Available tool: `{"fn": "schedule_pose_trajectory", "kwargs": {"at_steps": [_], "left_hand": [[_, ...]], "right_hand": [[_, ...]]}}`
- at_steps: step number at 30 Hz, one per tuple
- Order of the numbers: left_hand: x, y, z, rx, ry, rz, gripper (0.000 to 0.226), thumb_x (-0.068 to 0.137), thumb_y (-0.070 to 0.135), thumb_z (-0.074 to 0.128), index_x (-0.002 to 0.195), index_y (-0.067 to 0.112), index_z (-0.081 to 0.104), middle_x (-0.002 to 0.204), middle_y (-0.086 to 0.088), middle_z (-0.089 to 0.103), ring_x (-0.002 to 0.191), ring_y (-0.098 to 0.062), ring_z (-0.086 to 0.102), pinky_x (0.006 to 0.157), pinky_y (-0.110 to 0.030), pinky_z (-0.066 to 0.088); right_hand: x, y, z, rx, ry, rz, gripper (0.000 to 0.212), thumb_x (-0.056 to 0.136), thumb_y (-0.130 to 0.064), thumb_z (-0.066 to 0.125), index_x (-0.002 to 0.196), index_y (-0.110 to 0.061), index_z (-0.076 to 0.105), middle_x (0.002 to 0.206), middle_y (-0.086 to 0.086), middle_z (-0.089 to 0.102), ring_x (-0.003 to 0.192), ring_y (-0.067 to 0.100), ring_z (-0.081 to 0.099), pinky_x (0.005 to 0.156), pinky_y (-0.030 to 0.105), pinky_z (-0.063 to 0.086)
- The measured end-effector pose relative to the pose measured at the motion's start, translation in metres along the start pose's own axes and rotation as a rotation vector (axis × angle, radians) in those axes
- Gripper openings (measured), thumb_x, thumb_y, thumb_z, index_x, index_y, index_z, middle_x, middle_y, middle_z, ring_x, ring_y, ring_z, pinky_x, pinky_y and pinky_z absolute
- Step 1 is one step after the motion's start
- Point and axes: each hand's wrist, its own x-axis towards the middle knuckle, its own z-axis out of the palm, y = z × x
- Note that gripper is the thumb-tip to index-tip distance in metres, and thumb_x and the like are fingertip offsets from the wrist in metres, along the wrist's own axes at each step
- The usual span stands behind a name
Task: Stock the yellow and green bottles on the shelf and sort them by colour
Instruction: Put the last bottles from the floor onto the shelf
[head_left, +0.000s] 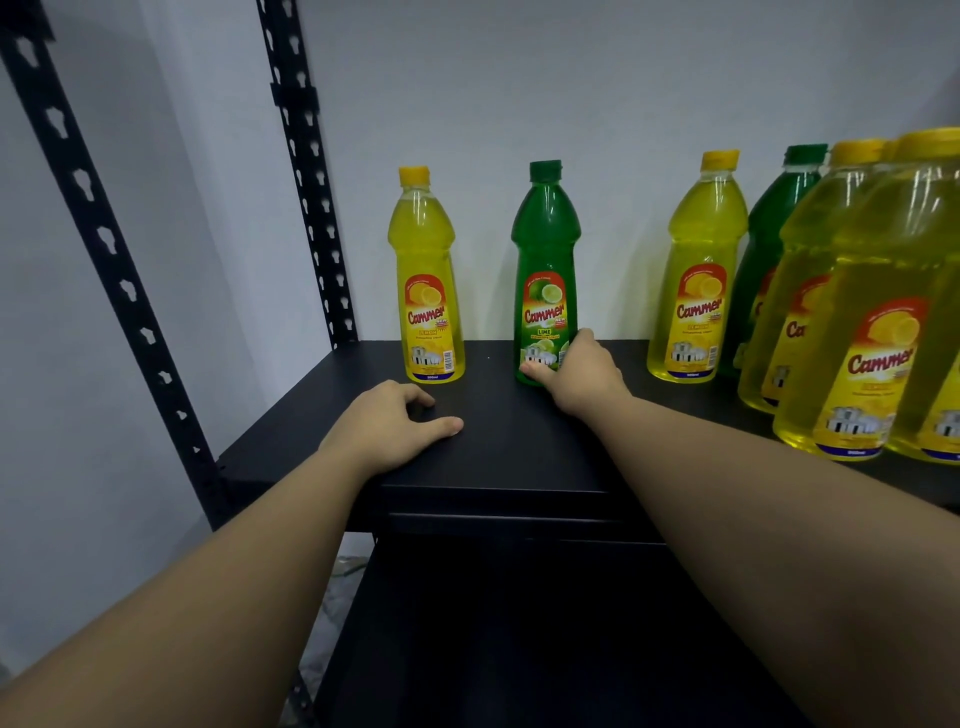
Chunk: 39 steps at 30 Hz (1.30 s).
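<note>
A green bottle (545, 249) stands upright at the back middle of the black shelf (498, 457). My right hand (582, 376) grips its base, thumb across the front of the label. To its left stands a yellow bottle (426, 280), apart from both hands. My left hand (395, 423) rests on the shelf in front of that yellow bottle, fingers loosely curled and holding nothing. At the right stand another yellow bottle (698, 270), a second green bottle (769, 223) partly hidden behind it, and several yellow bottles (857, 312) close to the camera.
Black perforated uprights (306, 171) frame the shelf on the left, with a white wall (519, 78) behind. A lower black shelf (519, 623) lies below. Bare shelf surface shows between the two hands and in front of the middle bottles.
</note>
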Motion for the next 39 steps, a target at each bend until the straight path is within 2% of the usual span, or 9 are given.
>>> {"fn": "schedule_pose_trajectory", "kwargs": {"at_steps": [9, 15, 19, 21, 24, 26, 29, 35, 39], "left_hand": [[-0.001, 0.001, -0.001, -0.001, 0.0, -0.005, 0.068, 0.081, 0.074, 0.067, 0.132, 0.029, 0.066, 0.139, 0.005, 0.058, 0.127, -0.017, 0.055, 0.096, -0.034, 0.045], [-0.001, 0.0, -0.001, 0.001, 0.005, 0.002, 0.068, 0.08, 0.074, 0.068, 0.13, 0.029, 0.067, 0.137, 0.004, 0.059, 0.125, -0.017, 0.056, 0.096, -0.034, 0.045], [0.0, 0.0, 0.0, -0.001, 0.007, 0.002, 0.068, 0.079, 0.075, 0.068, 0.13, 0.03, 0.067, 0.136, 0.005, 0.059, 0.125, -0.016, 0.056, 0.097, -0.035, 0.046], [-0.001, 0.0, 0.0, -0.003, 0.011, 0.001, 0.067, 0.079, 0.075, 0.068, 0.129, 0.03, 0.067, 0.136, 0.005, 0.059, 0.125, -0.017, 0.056, 0.097, -0.035, 0.046], [-0.001, -0.001, 0.0, -0.003, 0.018, 0.009, 0.067, 0.08, 0.074, 0.068, 0.13, 0.029, 0.067, 0.136, 0.004, 0.059, 0.127, -0.018, 0.055, 0.099, -0.036, 0.045], [-0.002, 0.0, 0.0, -0.002, 0.016, 0.014, 0.067, 0.081, 0.073, 0.068, 0.131, 0.028, 0.067, 0.136, 0.003, 0.059, 0.126, -0.018, 0.056, 0.098, -0.035, 0.045], [-0.003, 0.001, -0.001, 0.002, 0.014, 0.015, 0.068, 0.082, 0.073, 0.067, 0.132, 0.027, 0.066, 0.137, 0.003, 0.06, 0.126, -0.019, 0.056, 0.097, -0.034, 0.045], [-0.003, 0.002, -0.001, -0.001, 0.015, 0.006, 0.066, 0.081, 0.073, 0.068, 0.129, 0.028, 0.067, 0.135, 0.003, 0.059, 0.125, -0.018, 0.056, 0.098, -0.036, 0.046], [0.0, 0.001, 0.0, -0.004, 0.013, 0.005, 0.064, 0.08, 0.073, 0.068, 0.126, 0.029, 0.067, 0.134, 0.003, 0.059, 0.124, -0.018, 0.057, 0.098, -0.036, 0.046]], "right_hand": [[0.0, 0.001, -0.002, -0.063, -0.024, -0.018, 0.075, 0.087, -0.066, 0.069, 0.136, -0.017, 0.04, 0.137, 0.008, 0.059, 0.123, 0.031, 0.059, 0.105, 0.053, 0.047], [-0.001, 0.003, -0.003, -0.041, -0.026, -0.02, 0.075, 0.086, -0.065, 0.071, 0.136, -0.016, 0.041, 0.136, 0.007, 0.059, 0.123, 0.03, 0.059, 0.104, 0.052, 0.049], [-0.005, 0.005, -0.006, 0.049, -0.021, -0.021, 0.082, 0.078, -0.065, 0.079, 0.133, -0.016, 0.043, 0.133, 0.007, 0.059, 0.12, 0.028, 0.06, 0.099, 0.05, 0.054], [-0.011, 0.011, -0.012, 0.1, 0.034, -0.038, 0.084, 0.079, -0.062, 0.08, 0.137, -0.012, 0.044, 0.135, 0.01, 0.056, 0.124, 0.029, 0.058, 0.099, 0.046, 0.053], [-0.02, 0.027, -0.029, 0.036, 0.193, -0.038, 0.079, 0.089, -0.058, 0.072, 0.142, -0.006, 0.045, 0.14, 0.014, 0.049, 0.13, 0.033, 0.05, 0.103, 0.047, 0.049], [-0.023, 0.041, -0.046, -0.044, 0.353, 0.033, 0.072, 0.091, -0.053, 0.07, 0.14, -0.006, 0.045, 0.14, 0.016, 0.047, 0.132, 0.037, 0.046, 0.105, 0.052, 0.046], [-0.022, 0.055, -0.065, -0.062, 0.51, 0.179, 0.077, 0.09, -0.047, 0.072, 0.143, -0.003, 0.037, 0.144, 0.02, 0.041, 0.135, 0.04, 0.041, 0.107, 0.053, 0.043], [-0.013, 0.056, -0.059, 0.046, 0.468, 0.192, 0.102, 0.088, -0.038, 0.077, 0.159, -0.001, 0.013, 0.158, 0.024, 0.029, 0.144, 0.042, 0.031, 0.118, 0.051, 0.032], [-0.013, 0.06, -0.064, 0.07, 0.486, 0.232, 0.097, 0.086, -0.042, 0.079, 0.154, -0.001, 0.023, 0.149, 0.022, 0.033, 0.139, 0.04, 0.036, 0.113, 0.049, 0.038]]}}
